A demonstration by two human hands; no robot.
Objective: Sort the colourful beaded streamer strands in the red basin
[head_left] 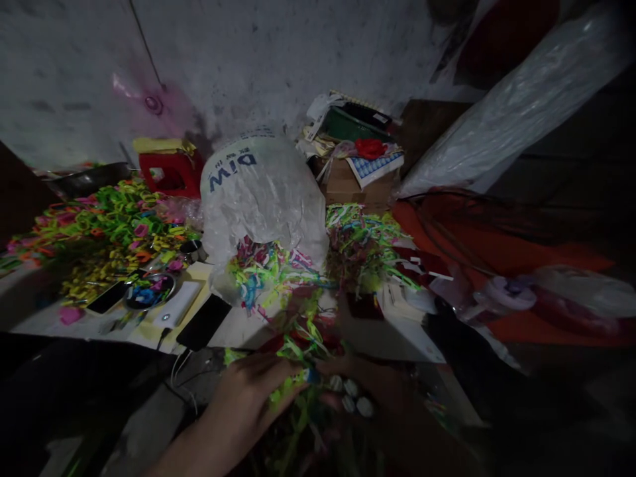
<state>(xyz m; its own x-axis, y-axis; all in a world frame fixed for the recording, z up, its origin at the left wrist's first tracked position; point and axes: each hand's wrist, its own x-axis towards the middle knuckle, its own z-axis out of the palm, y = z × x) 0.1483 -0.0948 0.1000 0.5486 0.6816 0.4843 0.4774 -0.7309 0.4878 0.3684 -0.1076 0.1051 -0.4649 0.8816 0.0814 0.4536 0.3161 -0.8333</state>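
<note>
Low in the centre, my left hand is closed, its thumb and fingers pinched at a bright green plastic strip. A small blue piece shows at its fingertips. My right hand is beside it in deep shadow, fingers curled inward. Several pale round shapes show at the right fingers; I cannot make out what they are. Around and below both hands hang tangled green plastic strips. More mixed-colour strips spill from a white plastic sack on the table.
At left lies a heap of coloured plastic pieces, near a small bowl, a white power bank and a black phone. Behind stand a red jug and a cardboard box. A lilac-lidded container is at right.
</note>
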